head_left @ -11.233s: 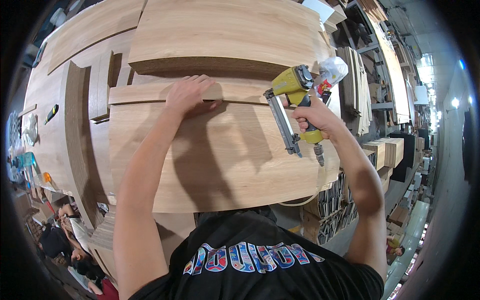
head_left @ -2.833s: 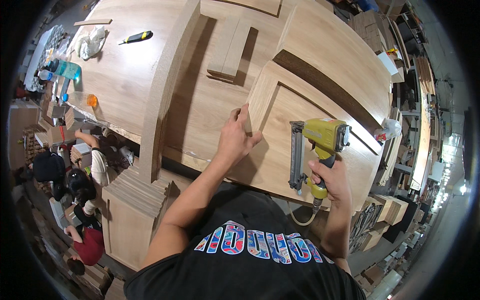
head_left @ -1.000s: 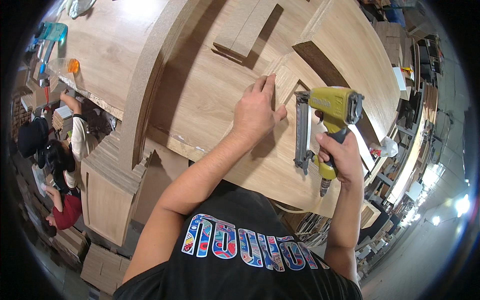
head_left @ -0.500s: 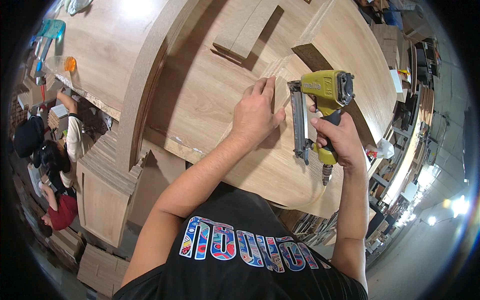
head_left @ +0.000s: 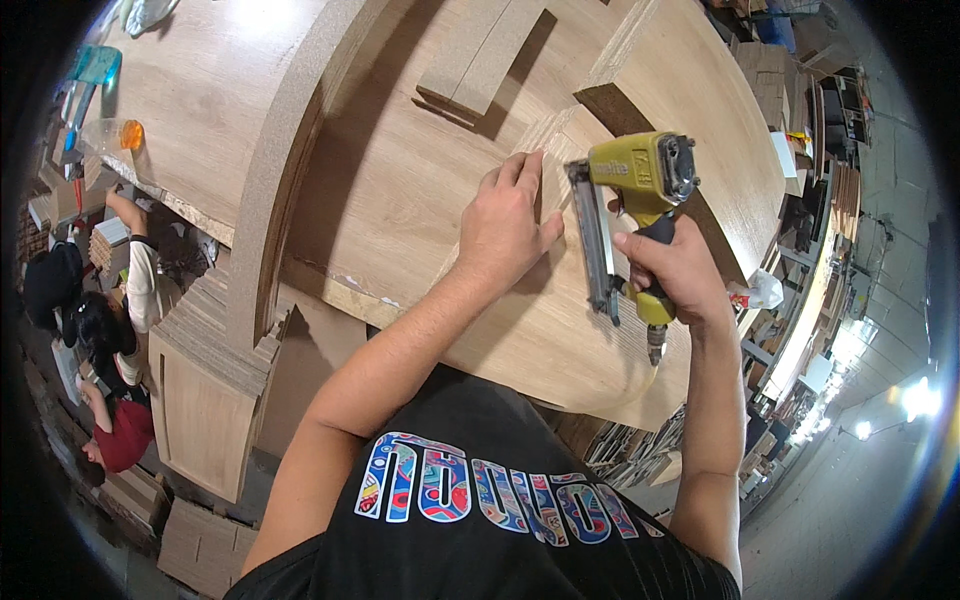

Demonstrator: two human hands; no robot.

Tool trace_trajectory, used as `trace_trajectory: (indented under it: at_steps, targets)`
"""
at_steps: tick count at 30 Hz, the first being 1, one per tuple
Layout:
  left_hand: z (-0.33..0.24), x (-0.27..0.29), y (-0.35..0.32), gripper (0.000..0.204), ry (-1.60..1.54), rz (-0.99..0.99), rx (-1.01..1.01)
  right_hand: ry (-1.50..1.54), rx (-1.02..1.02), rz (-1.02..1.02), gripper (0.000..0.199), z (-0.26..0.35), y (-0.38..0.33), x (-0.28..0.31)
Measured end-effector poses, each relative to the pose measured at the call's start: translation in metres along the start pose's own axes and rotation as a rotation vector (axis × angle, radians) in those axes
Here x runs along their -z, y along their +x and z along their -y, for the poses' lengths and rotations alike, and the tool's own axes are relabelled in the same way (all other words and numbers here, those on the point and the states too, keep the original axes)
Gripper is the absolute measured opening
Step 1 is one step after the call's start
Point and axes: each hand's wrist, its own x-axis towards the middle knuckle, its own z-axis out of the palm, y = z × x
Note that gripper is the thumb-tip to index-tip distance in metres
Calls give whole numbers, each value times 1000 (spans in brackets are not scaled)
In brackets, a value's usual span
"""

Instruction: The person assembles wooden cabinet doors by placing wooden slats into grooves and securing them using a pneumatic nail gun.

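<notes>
Left hand (head_left: 505, 225) flat, open, pressing wood panel (head_left: 540, 330). Right hand (head_left: 675, 275) fist-tight round yellow nail gun (head_left: 635, 200) handle; nose tip hidden behind magazine, contact unclear.

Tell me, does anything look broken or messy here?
Nothing looks broken. The left hand lies flat on the wood panel, and the right hand grips the yellow nail gun beside it. The panel's lower edge looks slightly rough.

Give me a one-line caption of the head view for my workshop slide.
Left hand flat on a wooden panel; right hand grips a yellow nail gun beside it.
</notes>
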Motion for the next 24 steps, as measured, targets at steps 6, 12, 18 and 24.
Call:
trace_trajectory:
  at_steps: [6,12,18,24]
  targets:
    - [6,4,1,93,-83,18,10,10,-20,69,43,-10,-17,-11]
    - [24,36,-66,93,-73,65,-10,-1,-29,104,42,-16,-27,-17]
    - [56,50,-158,92,-167,78,34,-28,-30,98,43,-29,-35,-24]
    - [69,45,-180,85,-126,-53,-59,-17,-9,87,43,-25,-40,-35]
